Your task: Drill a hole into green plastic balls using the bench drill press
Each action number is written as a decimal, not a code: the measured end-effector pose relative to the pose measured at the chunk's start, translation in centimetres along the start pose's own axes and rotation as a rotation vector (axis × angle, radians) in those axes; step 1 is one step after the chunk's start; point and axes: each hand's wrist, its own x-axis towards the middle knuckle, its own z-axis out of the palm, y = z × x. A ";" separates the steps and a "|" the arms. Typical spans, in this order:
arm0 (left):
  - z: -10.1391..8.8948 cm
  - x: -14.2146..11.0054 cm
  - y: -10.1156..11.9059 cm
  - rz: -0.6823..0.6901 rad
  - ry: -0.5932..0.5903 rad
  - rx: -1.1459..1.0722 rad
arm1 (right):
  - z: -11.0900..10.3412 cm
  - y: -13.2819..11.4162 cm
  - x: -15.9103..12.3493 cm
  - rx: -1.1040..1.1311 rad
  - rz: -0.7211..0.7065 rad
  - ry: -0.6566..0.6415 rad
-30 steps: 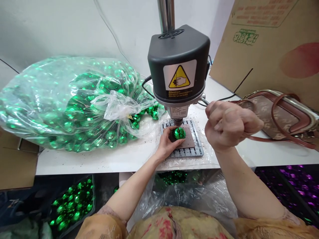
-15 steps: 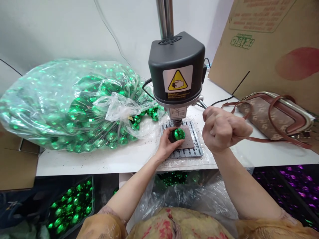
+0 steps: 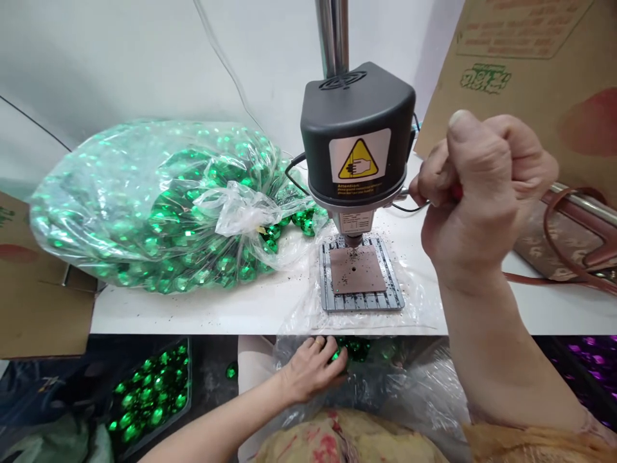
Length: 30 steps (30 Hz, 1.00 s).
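My right hand (image 3: 482, 193) is closed in a fist around the feed lever (image 3: 405, 193) of a small black drill press (image 3: 357, 128). Below the table's front edge, my left hand (image 3: 315, 366) has its fingers curled on a shiny green faceted ball (image 3: 336, 354), mostly hidden by them. More green balls (image 3: 357, 348) lie right beside it in clear plastic. Under the drill chuck (image 3: 354, 240), a brown square pad (image 3: 359, 273) with a dark hole rests on the slotted metal base (image 3: 361, 302). Green and dark shavings are scattered over the pad.
A large tied plastic bag of green balls (image 3: 159, 212) lies on the white table, left of the drill. Cardboard boxes (image 3: 520, 83) stand on both sides. A brown handbag (image 3: 554, 251) sits at right. Below are a crate of green balls (image 3: 152, 392) and purple pieces (image 3: 583, 360).
My left hand has moved from the pad down below the table edge, and the green ball is gone from the pad. My right hand has risen with the lever, and the chuck is higher.
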 end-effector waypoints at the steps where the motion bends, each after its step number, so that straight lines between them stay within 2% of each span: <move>1: -0.1 -0.8 -0.2 0.024 -0.009 -0.007 | 0.0 0.0 0.0 0.002 -0.001 0.001; 2: -0.3 -1.0 -0.8 0.036 0.029 -0.041 | -0.1 0.0 0.0 0.002 -0.002 -0.001; 4: -0.5 0.0 -3.1 -0.016 0.202 -0.127 | -0.1 0.0 0.0 -0.006 -0.003 -0.004; 5: -0.5 1.2 -4.7 -0.091 0.294 -0.156 | -0.1 0.0 0.1 -0.013 -0.003 -0.004; 6: -0.3 2.7 -6.7 -0.224 0.355 -0.179 | -0.1 0.0 0.1 -0.021 -0.004 -0.004; 8: 0.5 6.1 -11.1 -0.496 0.326 -0.173 | -0.1 0.0 0.0 -0.027 -0.008 0.002; 11: 3.0 10.5 -17.4 -0.782 0.221 -0.152 | -0.1 -0.1 -0.1 -0.024 -0.013 0.006; 13: 4.7 12.0 -20.2 -0.831 0.150 -0.249 | -0.1 -0.2 -0.1 -0.043 -0.003 0.006; 15: 5.6 12.5 -21.7 -0.818 0.148 -0.363 | -0.1 -0.2 -0.1 -0.048 -0.001 0.003; 18: 5.1 11.9 -21.3 -0.890 0.324 -0.474 | -0.2 0.0 0.0 -0.005 -0.027 0.001; 20: 3.7 11.2 -19.7 -0.954 0.443 -0.582 | -0.2 0.2 0.0 0.016 -0.031 0.003; 21: 2.9 10.9 -18.5 -0.953 0.457 -0.665 | -0.2 0.3 0.0 0.020 -0.031 0.004; 23: 1.5 10.2 -15.7 -0.884 0.382 -0.862 | -0.1 0.3 0.1 0.030 -0.039 0.001; 26: 0.5 9.5 -11.8 -0.786 0.145 -1.071 | -0.1 0.3 0.0 0.038 -0.049 -0.006; 28: 0.6 9.3 -10.3 -0.773 0.046 -1.087 | -0.1 0.3 0.0 0.045 -0.044 -0.009; 30: 1.3 9.4 -9.7 -0.774 0.024 -1.046 | -0.1 0.2 0.0 0.036 -0.034 -0.012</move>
